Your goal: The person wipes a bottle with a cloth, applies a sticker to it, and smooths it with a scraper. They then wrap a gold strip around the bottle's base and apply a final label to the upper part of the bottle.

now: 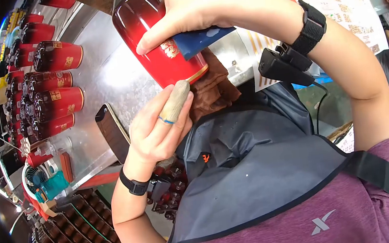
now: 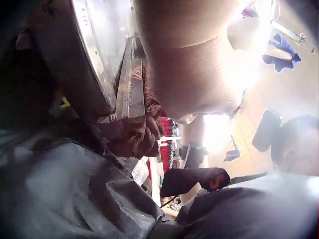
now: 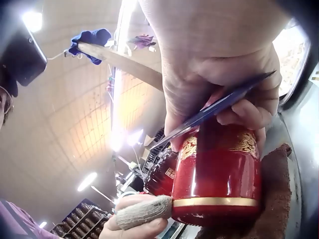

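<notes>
My right hand (image 1: 191, 15) grips a glossy red bottle (image 1: 168, 64) with a dark upper part, gold lettering and a gold band near its base. The bottle lies tilted, base toward me. A thin, flat dark blue piece (image 3: 214, 109) is held in the same hand, against the bottle's side. On my left hand (image 1: 156, 126), one finger wears a grey fabric finger cot (image 3: 144, 211), its tip right at the bottle's gold band. Beneath the base lies a bunched brown cloth (image 1: 214, 85). Left fingers are hidden in the left wrist view.
Rows of similar red bottles (image 1: 61, 104) stand on the metal table (image 1: 91, 153) at left. A phone (image 1: 111, 131) lies near its edge, with a small fan (image 1: 36, 175) beyond. A printed bag (image 1: 335, 2) is at upper right. Dark racks (image 1: 77, 238) stand lower left.
</notes>
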A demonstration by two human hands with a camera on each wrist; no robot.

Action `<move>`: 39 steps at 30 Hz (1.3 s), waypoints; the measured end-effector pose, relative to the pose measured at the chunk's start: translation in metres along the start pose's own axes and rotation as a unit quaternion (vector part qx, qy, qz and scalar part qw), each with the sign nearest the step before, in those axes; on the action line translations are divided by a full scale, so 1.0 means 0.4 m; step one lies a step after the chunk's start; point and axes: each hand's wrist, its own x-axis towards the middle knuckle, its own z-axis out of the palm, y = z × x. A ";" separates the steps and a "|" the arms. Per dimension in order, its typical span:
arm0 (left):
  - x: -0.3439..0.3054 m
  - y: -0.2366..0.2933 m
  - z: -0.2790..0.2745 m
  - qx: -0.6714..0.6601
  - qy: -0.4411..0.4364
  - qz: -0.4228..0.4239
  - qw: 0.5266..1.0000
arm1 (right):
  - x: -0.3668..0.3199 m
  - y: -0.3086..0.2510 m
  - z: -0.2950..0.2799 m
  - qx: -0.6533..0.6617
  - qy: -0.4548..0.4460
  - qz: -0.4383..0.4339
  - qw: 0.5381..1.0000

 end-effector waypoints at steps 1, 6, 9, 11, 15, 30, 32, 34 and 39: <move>0.005 0.000 0.005 -0.001 0.004 0.000 1.000 | -0.001 -0.002 -0.001 -0.024 0.005 -0.001 1.000; 0.017 0.006 0.016 0.020 0.012 0.006 1.000 | 0.003 0.006 0.001 -0.061 0.022 -0.008 0.998; 0.004 0.019 0.011 0.072 0.001 -0.046 0.996 | -0.001 0.009 -0.005 -0.042 0.003 -0.017 0.999; 0.002 0.031 0.012 0.077 0.018 -0.086 0.993 | -0.009 0.007 -0.005 -0.074 0.018 -0.037 0.996; -0.015 0.026 0.042 0.044 0.065 -0.128 0.989 | -0.014 0.080 -0.028 0.046 0.086 -0.063 0.993; -0.013 0.033 0.061 0.046 0.070 -0.105 0.991 | -0.273 0.105 0.101 0.372 0.107 -0.126 0.913; -0.014 0.038 0.064 0.046 0.074 -0.112 0.990 | -0.268 0.118 0.112 0.376 0.107 -0.183 0.902; -0.015 0.039 0.066 0.043 0.075 -0.114 0.990 | -0.269 0.115 0.122 0.377 0.110 -0.196 0.899; -0.022 0.034 0.070 0.031 0.078 -0.113 0.990 | -0.263 0.120 0.134 0.367 0.120 -0.218 0.896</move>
